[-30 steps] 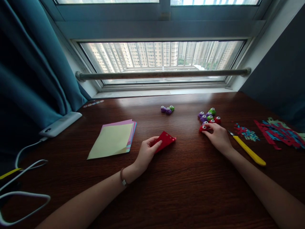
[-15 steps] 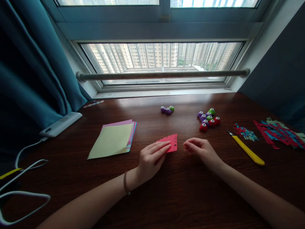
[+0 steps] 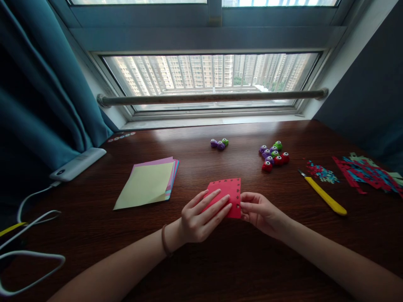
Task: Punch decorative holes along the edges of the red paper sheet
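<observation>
A red sheet of paper [image 3: 234, 193] with small punched holes along its top and right edges is between my hands. Across its front lie the fingers of my left hand [image 3: 201, 216], stretched and a little apart, holding the sheet; the thumb is hidden. At the right edge, the fingertips of my right hand [image 3: 262, 213] pinch the paper near the lowest visible hole. A brown band circles my left wrist.
Left of my hands lies a stack of coloured paper [image 3: 145, 184]. Small punches with eyes [image 3: 273, 155] sit behind, with a smaller group [image 3: 219, 144] nearby. At right are a yellow craft knife [image 3: 325, 196], confetti [image 3: 323, 172] and paper strips [image 3: 368, 172]. A white device [image 3: 78, 163] has a cable.
The red paper has come nearer and turned to show more of its face. My right hand has moved in from the right and taken its right edge. My left fingers have spread.
</observation>
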### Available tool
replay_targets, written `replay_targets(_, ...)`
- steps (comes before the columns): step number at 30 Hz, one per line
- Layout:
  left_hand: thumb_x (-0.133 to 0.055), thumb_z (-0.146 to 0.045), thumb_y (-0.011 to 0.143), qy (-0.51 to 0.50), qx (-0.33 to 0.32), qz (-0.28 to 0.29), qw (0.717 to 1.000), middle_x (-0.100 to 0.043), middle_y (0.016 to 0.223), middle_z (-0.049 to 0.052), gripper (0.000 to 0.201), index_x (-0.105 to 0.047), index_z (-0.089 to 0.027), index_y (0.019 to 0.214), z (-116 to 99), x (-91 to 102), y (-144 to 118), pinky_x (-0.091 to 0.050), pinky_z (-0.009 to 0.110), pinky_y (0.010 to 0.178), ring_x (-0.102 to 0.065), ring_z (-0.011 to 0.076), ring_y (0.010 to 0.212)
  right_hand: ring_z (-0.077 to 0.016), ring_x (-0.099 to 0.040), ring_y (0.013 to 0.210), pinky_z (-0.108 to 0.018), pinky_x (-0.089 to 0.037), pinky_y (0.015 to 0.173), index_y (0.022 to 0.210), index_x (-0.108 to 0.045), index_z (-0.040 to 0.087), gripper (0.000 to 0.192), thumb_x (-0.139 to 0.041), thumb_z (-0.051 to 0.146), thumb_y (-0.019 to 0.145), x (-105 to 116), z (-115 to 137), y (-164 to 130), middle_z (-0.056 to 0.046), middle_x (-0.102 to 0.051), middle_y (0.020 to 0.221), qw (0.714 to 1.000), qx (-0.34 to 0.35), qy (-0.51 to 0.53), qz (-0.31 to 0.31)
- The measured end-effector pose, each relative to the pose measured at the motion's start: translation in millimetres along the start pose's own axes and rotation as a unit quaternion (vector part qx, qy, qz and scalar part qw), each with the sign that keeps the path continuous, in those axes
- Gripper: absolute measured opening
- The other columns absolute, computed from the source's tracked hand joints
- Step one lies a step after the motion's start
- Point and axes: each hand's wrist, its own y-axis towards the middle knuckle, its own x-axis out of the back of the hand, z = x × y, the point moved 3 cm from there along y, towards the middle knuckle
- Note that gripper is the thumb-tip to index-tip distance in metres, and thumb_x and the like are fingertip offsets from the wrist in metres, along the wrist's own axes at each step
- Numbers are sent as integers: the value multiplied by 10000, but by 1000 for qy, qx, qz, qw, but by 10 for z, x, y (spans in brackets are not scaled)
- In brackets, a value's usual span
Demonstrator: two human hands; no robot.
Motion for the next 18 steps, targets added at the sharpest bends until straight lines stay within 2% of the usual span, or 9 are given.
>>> replay_targets(6, -384, -124, 897, 9, -15, 2, 1000, -590, 1171, 79, 318, -587, -103, 1141, -21, 4, 13, -426, 413, 908, -515, 299, 1121, -112, -623, 743, -231, -490, 719, 860, -667, 133, 183, -711, 114, 684, -39, 2, -3, -35, -673, 838, 1000, 12, -4, 9)
replay_targets(12, -368, -121, 896, 7, -24, 13, 1000, -576, 1189, 77, 333, -575, -101, 1156, -38, 9, 10, -419, 410, 921, -519, 284, 1121, -121, -625, 824, -250, -484, 796, 1001, -646, 117, 278, -658, 89, 725, -89, -35, -6, -66, -669, 969, 999, 8, 9, 37)
replay_targets(18, -405, -117, 878, 17, -16, 16, 1000, -564, 1206, 81, 332, -560, -88, 1171, -44, -19, -8, -407, 423, 935, -497, 298, 1141, -140, -621, 841, -286, -472, 819, 952, -655, 117, 225, -663, 105, 728, -71, -16, -1, -84, -666, 965, 999, 22, 17, 24)
